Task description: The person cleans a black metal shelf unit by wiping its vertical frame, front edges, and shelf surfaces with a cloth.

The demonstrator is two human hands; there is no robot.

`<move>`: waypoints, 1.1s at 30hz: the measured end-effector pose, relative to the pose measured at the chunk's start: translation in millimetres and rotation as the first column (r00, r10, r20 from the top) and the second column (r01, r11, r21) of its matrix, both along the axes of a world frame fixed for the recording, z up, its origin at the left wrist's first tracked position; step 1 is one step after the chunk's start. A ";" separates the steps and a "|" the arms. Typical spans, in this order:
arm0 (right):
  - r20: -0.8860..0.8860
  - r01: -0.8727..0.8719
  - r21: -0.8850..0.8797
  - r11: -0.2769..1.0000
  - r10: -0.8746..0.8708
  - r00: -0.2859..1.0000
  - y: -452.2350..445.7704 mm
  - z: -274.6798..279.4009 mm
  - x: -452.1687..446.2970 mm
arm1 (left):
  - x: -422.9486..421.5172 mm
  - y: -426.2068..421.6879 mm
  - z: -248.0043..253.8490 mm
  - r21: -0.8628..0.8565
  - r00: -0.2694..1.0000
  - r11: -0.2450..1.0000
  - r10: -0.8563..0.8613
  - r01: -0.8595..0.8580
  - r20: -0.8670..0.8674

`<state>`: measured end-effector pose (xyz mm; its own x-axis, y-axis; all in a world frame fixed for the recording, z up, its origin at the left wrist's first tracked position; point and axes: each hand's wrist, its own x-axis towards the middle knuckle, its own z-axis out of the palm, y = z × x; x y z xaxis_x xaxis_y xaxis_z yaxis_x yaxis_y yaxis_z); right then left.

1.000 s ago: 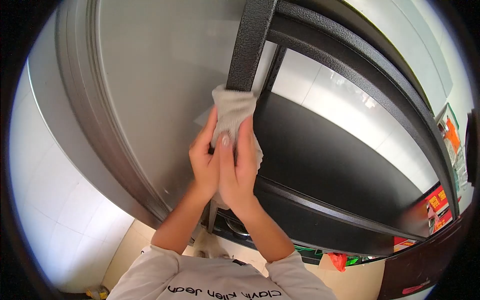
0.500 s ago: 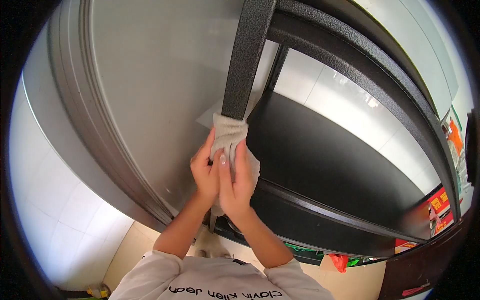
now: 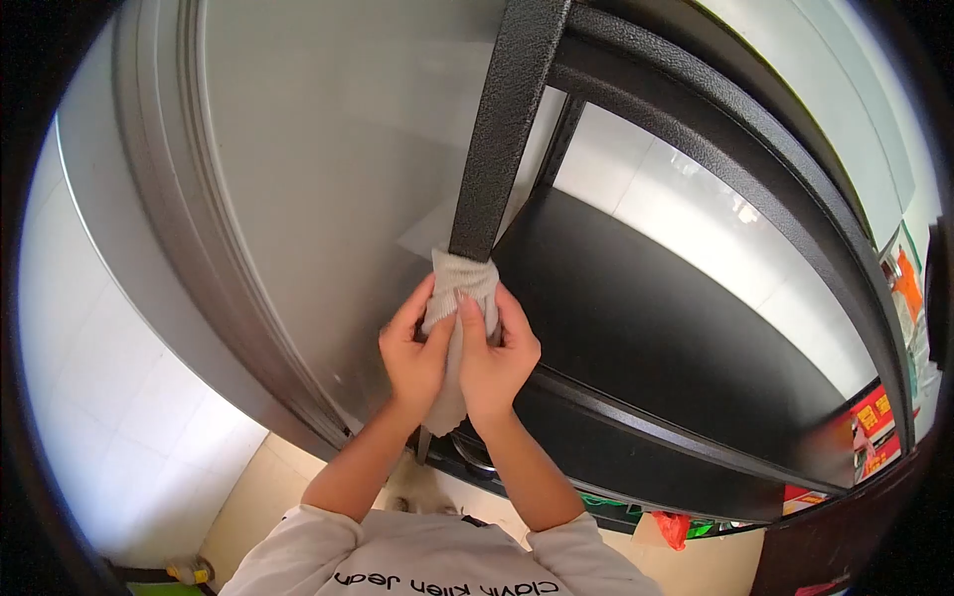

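A light grey ribbed cloth (image 3: 464, 275) is wrapped around the front of a black textured metal post (image 3: 504, 129) of a shelf rack. My left hand (image 3: 413, 353) presses the cloth from the left side of the post, fingers curled round it. On the right side, my right hand (image 3: 499, 353) grips the same cloth, its thumb beside the left one. The loose end of the cloth hangs below between my wrists. The fingertips behind the post are hidden.
Right of the post are a black shelf board (image 3: 676, 318) and a lower black rail (image 3: 636, 422). A grey panel (image 3: 318, 149) stands to the left. Red packages (image 3: 874, 422) are at the far right, and a red bag (image 3: 672, 529) lies low. An animal's pale head (image 3: 417, 489) shows below my forearms.
Both hands and the cloth have moved down the post. My right hand has spread further round the right side, and the cloth's loose end now hangs between the wrists.
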<state>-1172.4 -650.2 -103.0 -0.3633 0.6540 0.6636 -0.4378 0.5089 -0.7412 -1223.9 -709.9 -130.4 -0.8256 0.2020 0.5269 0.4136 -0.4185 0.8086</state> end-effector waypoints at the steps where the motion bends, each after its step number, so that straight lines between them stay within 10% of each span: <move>1: 0.014 0.042 0.043 0.998 -0.043 0.999 2.6 -9.4 -0.5 | 0.1 1.2 -10.4 0.020 1.000 1.000 -0.001 0.001 -0.009; 22: -0.012 -0.054 -0.006 0.999 0.054 0.998 3.5 39.9 2.7 | 8.2 -4.0 33.9 0.058 0.997 0.996 0.072 -0.073 0.023; 33: 0.252 0.146 0.239 0.960 -0.207 0.945 0.5 -5.2 13.4 | -11.9 3.6 -63.8 -0.139 0.989 0.980 0.135 -0.143 -0.062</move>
